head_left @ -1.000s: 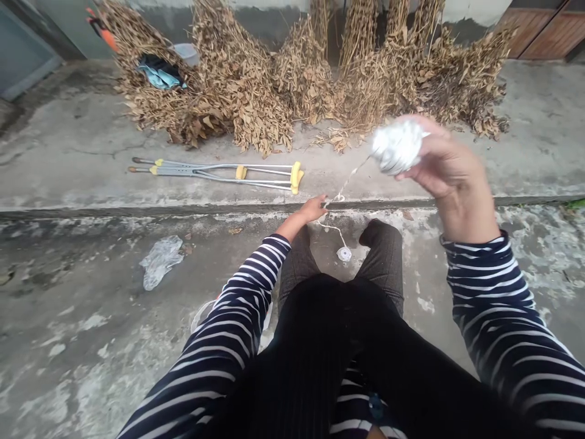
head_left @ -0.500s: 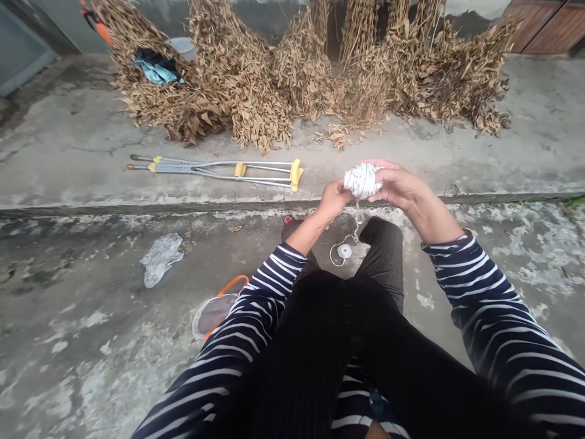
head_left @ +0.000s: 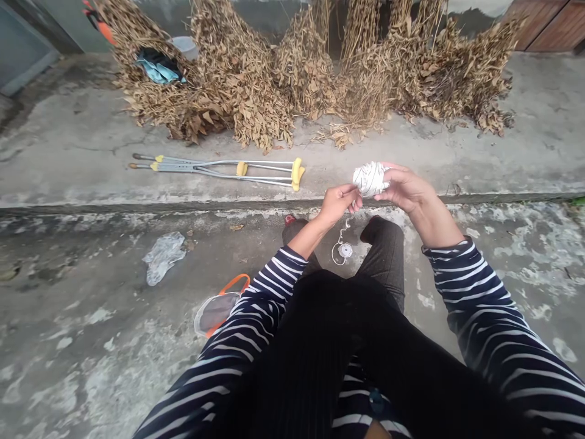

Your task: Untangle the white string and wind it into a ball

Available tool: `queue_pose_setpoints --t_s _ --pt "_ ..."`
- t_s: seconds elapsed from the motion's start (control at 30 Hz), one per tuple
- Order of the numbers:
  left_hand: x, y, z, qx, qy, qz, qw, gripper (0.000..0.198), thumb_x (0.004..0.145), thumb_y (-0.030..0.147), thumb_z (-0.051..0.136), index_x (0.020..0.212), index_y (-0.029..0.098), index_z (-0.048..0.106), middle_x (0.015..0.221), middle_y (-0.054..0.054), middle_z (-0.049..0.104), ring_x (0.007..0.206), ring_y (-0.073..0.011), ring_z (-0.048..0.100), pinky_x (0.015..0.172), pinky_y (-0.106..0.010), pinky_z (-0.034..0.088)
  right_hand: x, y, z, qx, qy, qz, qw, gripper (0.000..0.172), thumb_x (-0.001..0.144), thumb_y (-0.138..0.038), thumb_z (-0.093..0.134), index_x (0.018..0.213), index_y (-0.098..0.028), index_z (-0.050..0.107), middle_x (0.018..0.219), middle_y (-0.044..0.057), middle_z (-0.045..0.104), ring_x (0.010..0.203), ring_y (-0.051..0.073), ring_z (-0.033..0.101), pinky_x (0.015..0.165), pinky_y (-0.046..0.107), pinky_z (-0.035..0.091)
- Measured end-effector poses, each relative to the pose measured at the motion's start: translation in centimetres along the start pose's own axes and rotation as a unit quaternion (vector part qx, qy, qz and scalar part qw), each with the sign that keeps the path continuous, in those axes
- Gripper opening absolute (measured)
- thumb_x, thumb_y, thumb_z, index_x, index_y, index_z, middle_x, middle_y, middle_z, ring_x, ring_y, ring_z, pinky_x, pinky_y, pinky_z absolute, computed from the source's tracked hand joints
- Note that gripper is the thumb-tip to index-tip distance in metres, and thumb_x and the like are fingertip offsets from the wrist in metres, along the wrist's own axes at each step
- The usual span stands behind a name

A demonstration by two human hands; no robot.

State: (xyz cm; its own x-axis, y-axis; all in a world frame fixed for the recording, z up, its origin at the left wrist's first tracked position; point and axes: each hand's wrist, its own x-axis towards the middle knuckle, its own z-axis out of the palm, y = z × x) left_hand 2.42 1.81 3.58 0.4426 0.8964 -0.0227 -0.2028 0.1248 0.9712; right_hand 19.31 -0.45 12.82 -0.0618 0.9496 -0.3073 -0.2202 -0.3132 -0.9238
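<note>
My right hand (head_left: 406,190) is closed around the right side of a white wound ball (head_left: 370,178) with thin dark lines, which looks like cord or strip wrapped in layers. To its left, my left hand (head_left: 340,202) is pinched at the ball's lower left edge, apparently on the white cord (head_left: 343,230). That cord hangs below the left hand in a twisted strand. It reaches a small round white roll (head_left: 345,250) lying on the ground between my feet, with a loose loop beside it.
A pair of crutches (head_left: 219,167) with yellow pads lies on the raised concrete step. Dried plant stalks (head_left: 256,85) are heaped against the wall, with a blue and black cloth (head_left: 159,66) on them. A crumpled plastic bag (head_left: 163,257) and an orange-handled bag (head_left: 214,312) lie at left.
The ball and my right hand have shifted slightly right. My left hand has turned and come a little lower beside the ball, and the hanging cord has swung left.
</note>
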Motion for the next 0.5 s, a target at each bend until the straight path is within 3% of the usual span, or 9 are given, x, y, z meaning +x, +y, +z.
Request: queue_pose_setpoints --t_s 0.23,0.5 --pt "-2.3 -0.8 0.0 0.044 -0.051 -0.065 0.996 0.012 0.092 0.020 0.064 0.084 0.012 0.066 0.059 0.002 0.065 0.047 -0.0057 0.056 0.047 -0.017 0.041 0.9 0.3 -1.5 -0.081 0.102 -0.082 0.988 0.042 0.056 -0.008 0.075 0.096 -0.019 0.068 0.088 0.001 0.069 0.067 0.016 0.069 0.059 0.036 0.068" --pt "-3.4 -0.5 -1.7 0.242 -0.094 -0.003 0.966 0.028 0.095 0.029 0.054 0.074 0.014 0.063 0.063 0.001 0.065 0.053 -0.0072 0.057 0.057 -0.019 0.042 2.0 4.5 -1.7 -0.155 0.108 -0.153 0.970 0.046 0.054 -0.020 0.075 0.100 -0.018 0.072 0.097 0.005 0.072 0.080 0.022 0.069 0.064 0.039 0.065"
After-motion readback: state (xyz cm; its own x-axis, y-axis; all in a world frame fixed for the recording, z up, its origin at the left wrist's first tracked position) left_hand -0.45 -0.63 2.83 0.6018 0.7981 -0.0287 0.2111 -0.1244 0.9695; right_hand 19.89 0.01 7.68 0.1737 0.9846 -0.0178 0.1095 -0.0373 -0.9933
